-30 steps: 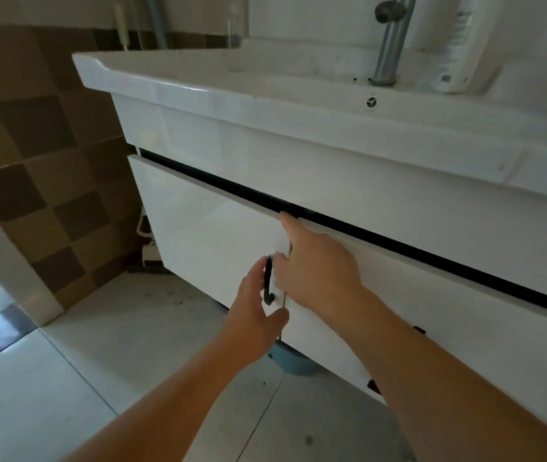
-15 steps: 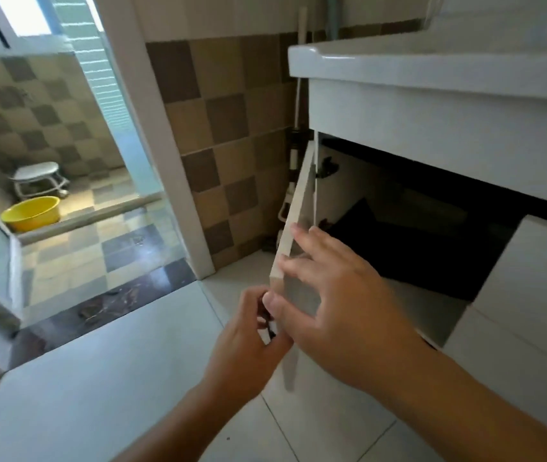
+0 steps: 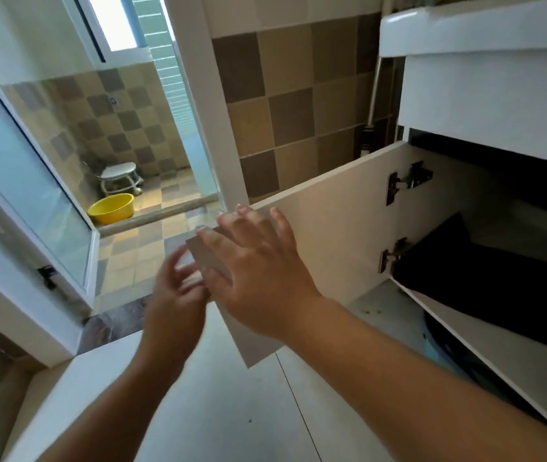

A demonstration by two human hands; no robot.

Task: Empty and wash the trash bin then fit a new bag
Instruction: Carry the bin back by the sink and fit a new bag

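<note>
Swinging wide on its two hinges (image 3: pixel 405 181), the left cabinet door (image 3: pixel 339 235) under the sink (image 3: pixel 479 25) stands open, inner face toward the camera.

Right hand (image 3: pixel 258 271): fingers spread and fairly straight, lying flat on the door's free edge, pressing rather than clenching. Left hand (image 3: pixel 173 295): blurred, fingers loosely curled just off the door's outer side, seemingly around nothing; whether it touches the handle cannot be told, as the handle is hidden.

Cabinet interior: a black mass (image 3: pixel 485 295) fills the shelf space, soft-looking, possibly folded bags or cloth; cannot say which. Below the second door's edge, low on the floor, a sliver of blue rounded rim (image 3: pixel 432 348) with a dark inside shows. Judged to be the trash bin, mostly hidden under the vanity.

Handling, as judgement: a small plastic bin of this sort should be light and stiff, with smooth walls that turn slippery when wet. The rim is the sensible hold, thumb inside, fingers outside, or both hands at the sides if it is full. Any liner should be gathered at its mouth first, since thin film tears and drips.

Elsewhere: yellow basin (image 3: pixel 110 208) and white stool (image 3: pixel 120 176) in the shower area beyond the glass partition (image 3: pixel 18 181); tiled floor (image 3: pixel 218 411) underfoot.
</note>
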